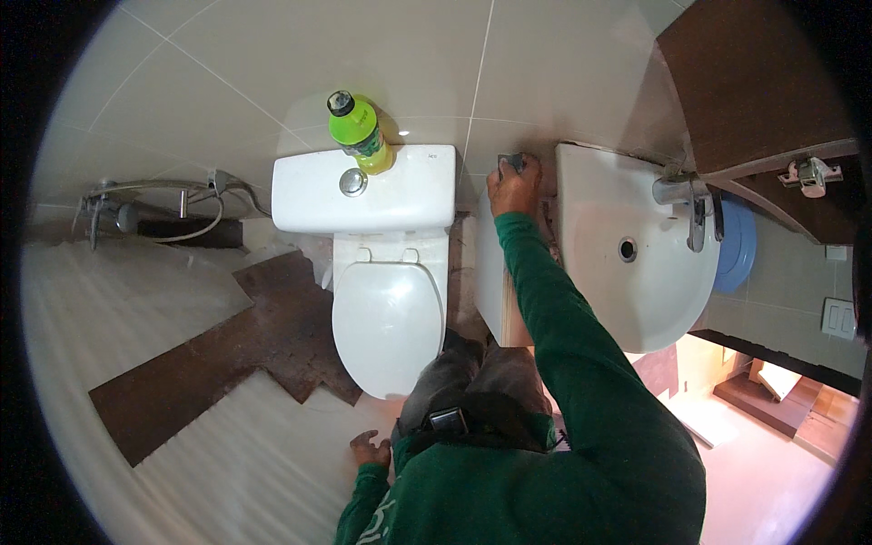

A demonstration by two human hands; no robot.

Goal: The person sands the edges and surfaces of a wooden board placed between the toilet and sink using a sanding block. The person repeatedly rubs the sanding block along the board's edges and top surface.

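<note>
My right hand (516, 193) reaches forward to the back end of a narrow white cabinet (491, 272), between the toilet and the washbasin. Its fingers are closed round a small dark grey block (511, 162), whose exact kind I cannot make out; the hand covers most of it. At the near end, the cabinet's top edge shows a strip of bare wood colour. My left hand (370, 450) hangs low beside my leg, fingers loosely apart, with nothing seen in it. The white washbasin (595, 272) lies just right of my right forearm.
The white toilet (389, 318) stands left of the cabinet, a green-labelled bottle (361, 133) upright on its tank. Brown boards (200, 372) and pale sheeting cover the floor at left. A dark wooden cabinet (754, 82) overhangs at right, and a blue basin (736, 245) sits behind the washbasin.
</note>
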